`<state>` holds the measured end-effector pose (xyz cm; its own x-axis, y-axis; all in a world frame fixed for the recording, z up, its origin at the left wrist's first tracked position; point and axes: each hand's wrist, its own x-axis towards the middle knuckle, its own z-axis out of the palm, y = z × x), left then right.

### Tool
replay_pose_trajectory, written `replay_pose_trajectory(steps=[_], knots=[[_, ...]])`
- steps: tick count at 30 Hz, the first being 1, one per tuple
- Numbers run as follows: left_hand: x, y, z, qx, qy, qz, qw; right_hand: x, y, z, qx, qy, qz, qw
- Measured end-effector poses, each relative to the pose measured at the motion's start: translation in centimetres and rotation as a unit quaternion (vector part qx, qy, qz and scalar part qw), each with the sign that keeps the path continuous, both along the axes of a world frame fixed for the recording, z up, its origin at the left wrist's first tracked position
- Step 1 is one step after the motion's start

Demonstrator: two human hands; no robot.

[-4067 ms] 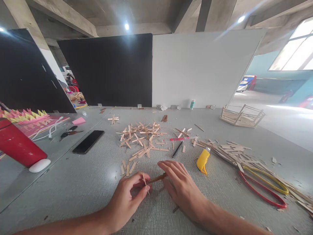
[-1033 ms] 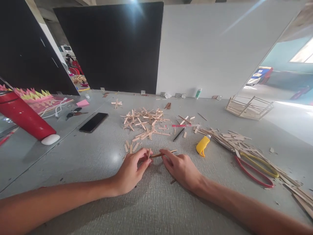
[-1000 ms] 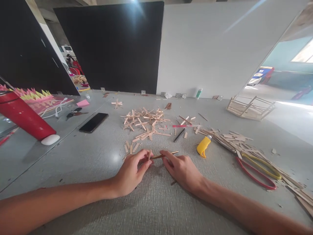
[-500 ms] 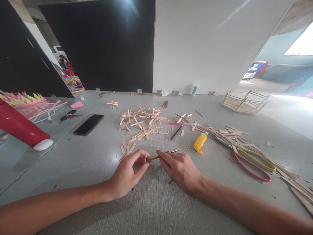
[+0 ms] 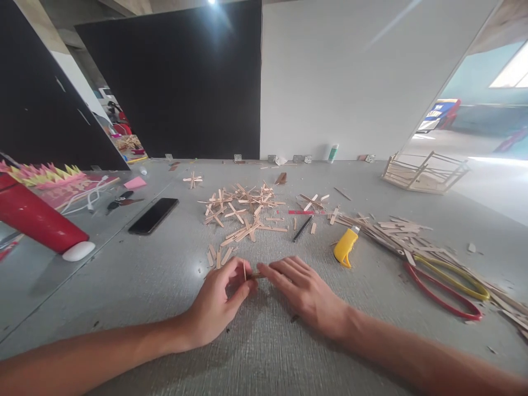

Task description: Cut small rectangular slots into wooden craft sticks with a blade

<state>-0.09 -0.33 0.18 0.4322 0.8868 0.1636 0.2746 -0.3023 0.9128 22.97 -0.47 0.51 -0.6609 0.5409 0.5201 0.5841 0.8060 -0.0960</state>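
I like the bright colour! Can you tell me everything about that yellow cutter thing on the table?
The yellow plastic utility knife lies flat on the grey table, just beyond the right hand, apart from it. Its chunky curved body points away, with a pale tip at the far end near the scattered wooden strips. Nothing holds it.

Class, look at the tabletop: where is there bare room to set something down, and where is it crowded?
Bare patches: between the phone and the left hand, and between the yellow knife and the red loop. Crowded: the stick pile beyond both hands, and the scraps to the right.
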Motion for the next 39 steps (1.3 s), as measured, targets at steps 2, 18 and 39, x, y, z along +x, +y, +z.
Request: replay_pose_trajectory(steps=[2,18,39], knots=[[0.0,-0.2,0.1,0.002,-0.001,-0.012,1.0,0.0,-0.2,0.4,-0.006,-0.007,0.019,1.0],[-0.7,0.9,-0.3,-0.086,-0.07,0.052,0.992,0.2,0.8,-2.2,-0.024,0.056,-0.134,0.989],[-1.8,0.9,7.8,-0.232,-0.289,0.126,0.92,0.2,0.6,-1.7,-0.043,0.048,-0.136,0.989]])
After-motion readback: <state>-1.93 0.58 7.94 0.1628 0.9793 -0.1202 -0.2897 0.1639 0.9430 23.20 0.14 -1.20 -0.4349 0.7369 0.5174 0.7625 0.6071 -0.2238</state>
